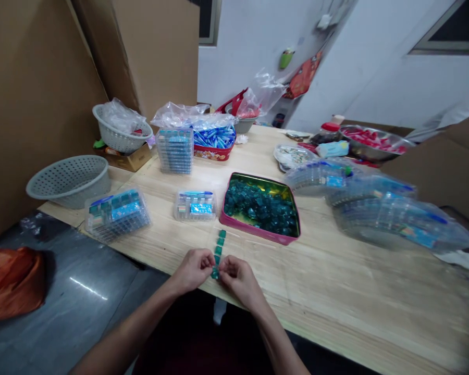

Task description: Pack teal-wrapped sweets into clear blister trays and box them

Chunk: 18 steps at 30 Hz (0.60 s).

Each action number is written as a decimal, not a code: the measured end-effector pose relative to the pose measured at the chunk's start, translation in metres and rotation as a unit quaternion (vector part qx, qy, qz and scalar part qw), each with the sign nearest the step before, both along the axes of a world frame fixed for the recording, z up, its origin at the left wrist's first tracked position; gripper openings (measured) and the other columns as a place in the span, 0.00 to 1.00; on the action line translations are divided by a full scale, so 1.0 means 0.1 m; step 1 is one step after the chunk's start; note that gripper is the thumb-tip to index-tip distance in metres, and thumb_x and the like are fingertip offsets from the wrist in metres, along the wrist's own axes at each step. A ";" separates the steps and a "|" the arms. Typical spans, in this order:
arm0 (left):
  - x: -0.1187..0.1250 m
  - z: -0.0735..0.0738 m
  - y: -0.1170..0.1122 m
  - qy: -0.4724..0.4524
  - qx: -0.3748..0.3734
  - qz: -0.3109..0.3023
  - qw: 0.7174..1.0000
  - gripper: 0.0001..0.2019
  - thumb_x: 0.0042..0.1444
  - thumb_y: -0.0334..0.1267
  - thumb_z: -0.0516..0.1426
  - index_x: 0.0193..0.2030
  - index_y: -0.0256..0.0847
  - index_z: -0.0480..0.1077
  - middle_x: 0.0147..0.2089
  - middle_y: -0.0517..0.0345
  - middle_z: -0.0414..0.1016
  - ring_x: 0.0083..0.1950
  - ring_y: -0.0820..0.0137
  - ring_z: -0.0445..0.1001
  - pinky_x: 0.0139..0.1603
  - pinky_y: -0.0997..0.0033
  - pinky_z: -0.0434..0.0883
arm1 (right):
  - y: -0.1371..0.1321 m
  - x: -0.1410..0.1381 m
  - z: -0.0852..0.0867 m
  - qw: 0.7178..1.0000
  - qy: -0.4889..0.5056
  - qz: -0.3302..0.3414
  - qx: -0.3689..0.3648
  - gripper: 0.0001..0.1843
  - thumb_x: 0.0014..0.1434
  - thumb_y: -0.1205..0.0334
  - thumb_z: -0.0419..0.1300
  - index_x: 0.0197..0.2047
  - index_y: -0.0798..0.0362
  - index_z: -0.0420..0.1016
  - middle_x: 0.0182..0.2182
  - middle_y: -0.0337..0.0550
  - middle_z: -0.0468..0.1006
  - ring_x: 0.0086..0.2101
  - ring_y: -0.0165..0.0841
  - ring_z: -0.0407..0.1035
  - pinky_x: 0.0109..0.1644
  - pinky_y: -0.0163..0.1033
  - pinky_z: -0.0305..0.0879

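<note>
A short row of small dark-green translucent pieces (220, 241) runs from the table's front edge toward a pink-rimmed tin (258, 237). My left hand (195, 268) pinches at the row's near end, fingertips at a green piece (214, 273). From the other side my right hand (238, 276) closes thumb and fingers on the same piece. Many loose dark-green pieces (258, 205) fill the tin beyond the hands. Left of the tin lies a clear plastic case (196, 205) with a blue pen and a blue card inside.
Stacked clear cases (117, 213) sit left, near a grey basket (70, 182). Another case stack (175, 151) stands beside a red tin of blue items (214, 140). Several clear cases (391, 208) fan out on the right, before a metal bowl (375, 143) of pink pieces.
</note>
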<state>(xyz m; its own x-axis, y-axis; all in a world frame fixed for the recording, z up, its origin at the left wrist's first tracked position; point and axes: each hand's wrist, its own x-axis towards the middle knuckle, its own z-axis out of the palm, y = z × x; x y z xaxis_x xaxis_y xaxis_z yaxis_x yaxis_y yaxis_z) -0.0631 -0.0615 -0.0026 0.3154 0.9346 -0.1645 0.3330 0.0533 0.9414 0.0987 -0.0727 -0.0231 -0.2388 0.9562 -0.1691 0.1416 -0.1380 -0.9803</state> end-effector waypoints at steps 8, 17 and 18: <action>0.05 -0.12 0.00 0.141 0.106 0.000 0.984 0.09 0.46 0.22 0.50 0.27 0.38 0.68 0.22 0.63 0.66 0.27 0.73 0.65 0.30 0.76 0.59 | -0.01 -0.09 -0.06 0.970 -0.195 0.001 0.143 0.06 0.48 0.71 0.48 0.27 0.51 0.61 0.20 0.36 0.68 0.21 0.30 0.64 0.26 0.32 0.56; 0.04 -0.12 -0.05 0.226 0.201 -0.041 0.952 0.13 0.49 0.20 0.47 0.27 0.38 0.69 0.31 0.54 0.69 0.34 0.69 0.69 0.36 0.72 0.63 | -0.05 -0.04 0.06 0.935 -0.285 0.030 0.208 0.11 0.53 0.73 0.49 0.26 0.52 0.70 0.24 0.42 0.71 0.27 0.33 0.68 0.32 0.35 0.60; 0.02 -0.10 -0.07 0.216 0.209 -0.031 0.953 0.13 0.48 0.20 0.47 0.29 0.38 0.70 0.32 0.54 0.70 0.35 0.69 0.69 0.37 0.72 0.64 | -0.07 -0.03 0.08 0.938 -0.266 0.028 0.221 0.12 0.55 0.72 0.49 0.28 0.52 0.71 0.26 0.42 0.72 0.29 0.33 0.68 0.34 0.35 0.61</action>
